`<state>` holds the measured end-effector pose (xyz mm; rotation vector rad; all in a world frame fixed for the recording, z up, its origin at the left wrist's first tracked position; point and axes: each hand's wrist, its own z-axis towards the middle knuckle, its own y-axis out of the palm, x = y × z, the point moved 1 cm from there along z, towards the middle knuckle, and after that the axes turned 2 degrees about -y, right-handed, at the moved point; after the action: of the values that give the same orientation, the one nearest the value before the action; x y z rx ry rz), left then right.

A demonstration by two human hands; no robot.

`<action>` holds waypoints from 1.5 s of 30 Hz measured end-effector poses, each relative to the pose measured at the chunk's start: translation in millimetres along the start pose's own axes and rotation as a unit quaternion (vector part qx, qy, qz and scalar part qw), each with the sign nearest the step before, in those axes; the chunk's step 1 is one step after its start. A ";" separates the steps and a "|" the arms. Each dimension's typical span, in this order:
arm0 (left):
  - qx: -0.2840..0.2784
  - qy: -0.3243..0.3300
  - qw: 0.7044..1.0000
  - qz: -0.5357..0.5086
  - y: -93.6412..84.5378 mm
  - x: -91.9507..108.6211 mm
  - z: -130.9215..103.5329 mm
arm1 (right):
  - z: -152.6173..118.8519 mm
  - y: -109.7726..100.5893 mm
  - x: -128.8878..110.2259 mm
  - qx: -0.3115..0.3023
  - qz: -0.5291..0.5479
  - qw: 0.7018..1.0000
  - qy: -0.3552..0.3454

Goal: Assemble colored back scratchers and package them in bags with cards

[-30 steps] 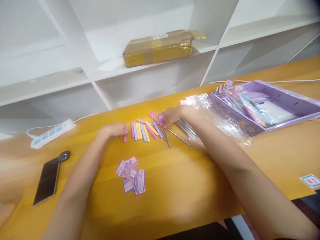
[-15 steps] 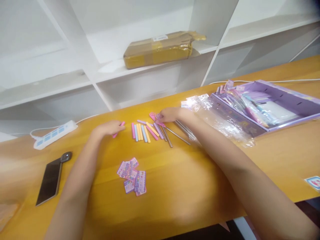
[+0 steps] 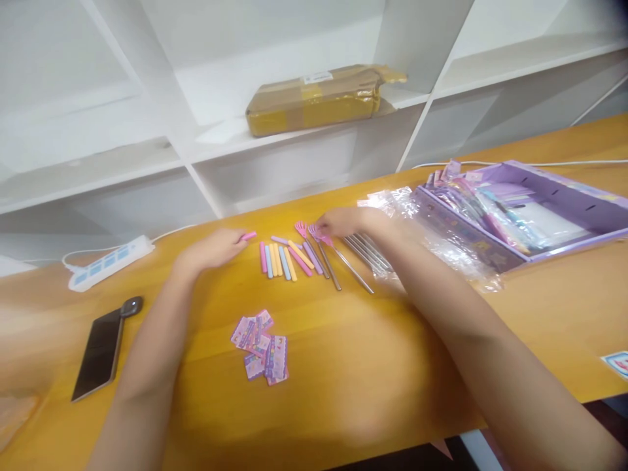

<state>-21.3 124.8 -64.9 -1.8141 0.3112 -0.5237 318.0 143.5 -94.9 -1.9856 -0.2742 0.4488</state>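
Observation:
My left hand (image 3: 218, 248) pinches a short pink tube (image 3: 249, 235) just above the table, left of a row of pink, blue, yellow and purple tubes (image 3: 279, 261). To the right, my right hand (image 3: 339, 222) has its fingers closed at the pink claw-shaped head of a back scratcher (image 3: 353, 271), whose metal rod slants toward me. Beside it lie a pink claw head (image 3: 301, 229) and a purple claw head (image 3: 313, 232) on metal rods. Several bare metal rods (image 3: 366, 252) lie partly under my right forearm.
Small printed cards (image 3: 262, 350) lie in a pile nearer me. Clear plastic bags (image 3: 441, 242) and a purple box (image 3: 540, 255) with packaged items sit at right. A power strip (image 3: 112, 263) and a black tablet-like device (image 3: 98, 356) are at left. A taped parcel (image 3: 314, 104) rests on the shelf.
My left hand has moved right, toward the row, and the pink tube has turned from steeply slanted to nearly level. My right hand has shifted slightly right, the scratcher's rod swinging a little.

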 end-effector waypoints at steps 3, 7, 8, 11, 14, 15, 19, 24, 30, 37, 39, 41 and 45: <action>0.018 0.016 0.999 -0.025 -4.9 13.6 -8.3 | -19.1 -16.3 -1.4 0.043 0.000 0.999 -0.005; 0.042 0.036 0.997 -0.051 -11.5 33.8 -21.0 | -61.7 -39.1 -6.2 0.138 0.020 0.990 -0.021; 0.050 0.043 0.997 -0.049 -13.0 38.5 -24.4 | -73.1 -43.5 -6.5 0.187 0.039 0.981 -0.026; 0.093 0.064 0.993 -0.032 -16.3 50.2 -33.7 | -99.2 -51.1 -3.2 0.399 0.095 0.912 -0.026; 0.154 0.078 0.985 -0.021 -17.6 57.4 -40.8 | -107.5 -52.5 0.5 0.625 0.135 0.765 -0.077; 0.170 0.081 0.982 -0.022 -17.5 59.0 -42.6 | -107.2 -52.6 0.0 0.677 0.155 0.710 -0.111; 0.209 0.127 0.969 -0.021 -16.3 64.3 -49.2 | -105.3 -55.0 -15.2 0.749 0.226 0.568 -0.255; 0.260 0.186 0.947 -0.030 -15.4 71.0 -56.8 | -111.2 -55.6 -42.0 0.786 0.229 0.485 -0.306; 0.271 0.201 0.941 -0.039 -14.6 76.9 -60.3 | -108.2 -51.7 -59.1 0.805 0.263 0.436 -0.304; 0.263 0.168 0.949 -0.044 -17.3 80.6 -63.8 | -101.9 -48.8 -65.8 0.786 0.303 0.417 -0.342; 0.267 0.155 0.950 -0.044 -18.4 82.6 -65.8 | -100.0 -47.4 -67.1 0.792 0.302 0.405 -0.343; 0.266 0.145 0.952 -0.040 -19.2 85.5 -67.7 | -97.8 -46.2 -68.9 0.798 0.305 0.401 -0.332; 0.309 0.072 0.948 -0.037 -20.1 90.0 -68.5 | -92.5 -45.6 -71.4 0.814 0.295 0.398 -0.302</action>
<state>21.2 32.0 -12.2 -1.1840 0.1521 -0.7165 293.2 60.9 -3.7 0.2479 0.4195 1.2274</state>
